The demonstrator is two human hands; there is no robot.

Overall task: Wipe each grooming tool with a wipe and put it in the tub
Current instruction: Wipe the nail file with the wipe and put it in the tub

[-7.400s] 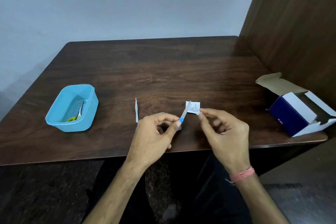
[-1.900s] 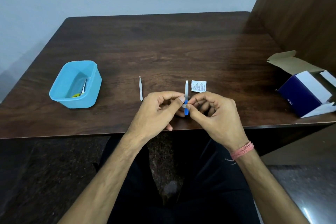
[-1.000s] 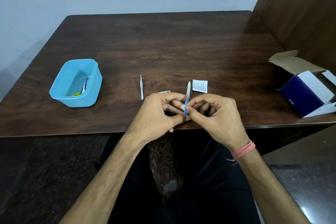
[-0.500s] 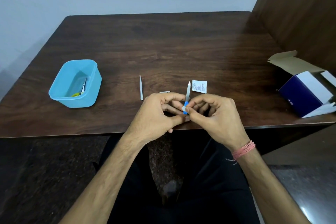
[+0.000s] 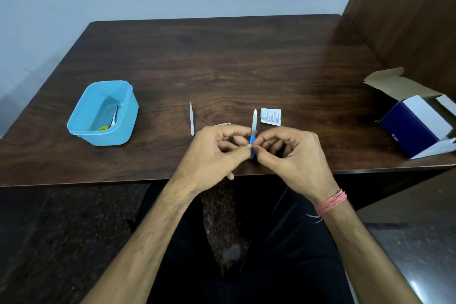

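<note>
A nail file (image 5: 254, 121) with a silver blade and a blue handle stands upright over the table's near edge, tip pointing away from me. My left hand (image 5: 209, 155) pinches its blue handle. My right hand (image 5: 293, 155) presses a small white wipe (image 5: 249, 146) against the same handle, and fingers hide most of the wipe. The light blue tub (image 5: 74, 128) sits at the left with a metal tool and a yellow-green piece inside. Silver tweezers (image 5: 191, 118) lie on the table left of my hands.
A printed white sachet (image 5: 270, 116) lies just beyond my right hand. A torn wrapper strip (image 5: 223, 124) peeks out behind my left hand. An open blue and white carton (image 5: 417, 128) stands at the right edge, by a wooden wall.
The fingers of both hands have slid a little lower on the file's blue handle. File, tub, tweezers and sachet stay where they were.
</note>
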